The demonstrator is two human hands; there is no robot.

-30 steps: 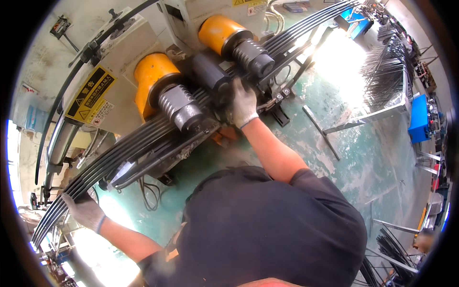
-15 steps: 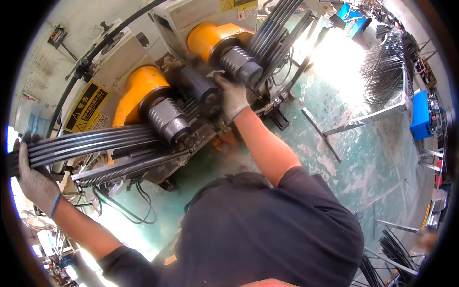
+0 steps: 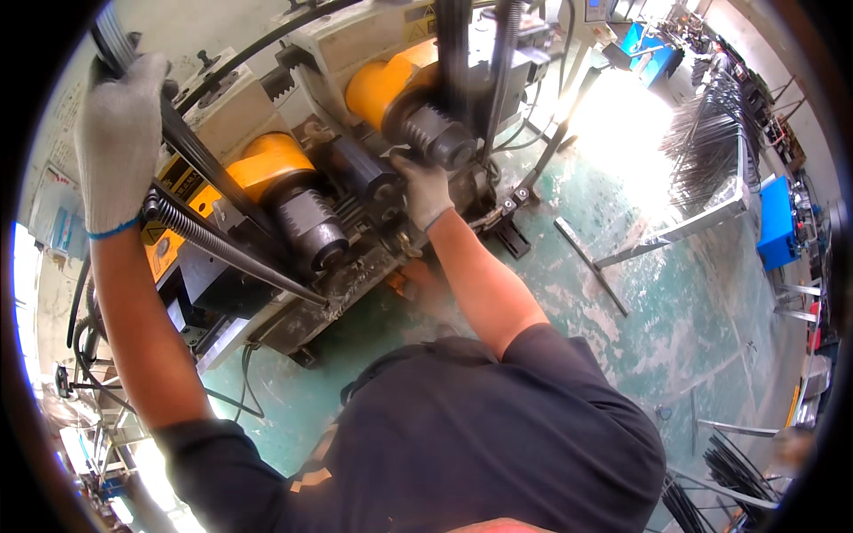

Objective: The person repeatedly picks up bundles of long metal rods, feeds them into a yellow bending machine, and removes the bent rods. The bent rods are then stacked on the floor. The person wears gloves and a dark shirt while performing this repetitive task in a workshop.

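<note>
Head view, left hand (image 3: 118, 142) gripping dark ribbed steel rods (image 3: 222, 244), right hand (image 3: 424, 191) clasping rods at rollers (image 3: 306, 231).

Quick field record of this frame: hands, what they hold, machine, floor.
left hand: gloved, raised, gripping bundle of dark rods
right hand: gloved, resting on the machine by the upper ribbed roller
machine: bending machine, two orange housings, ribbed rollers
rods: bent around rollers, running up out of frame
floor: green, loose metal bar, rod stacks at right
</note>
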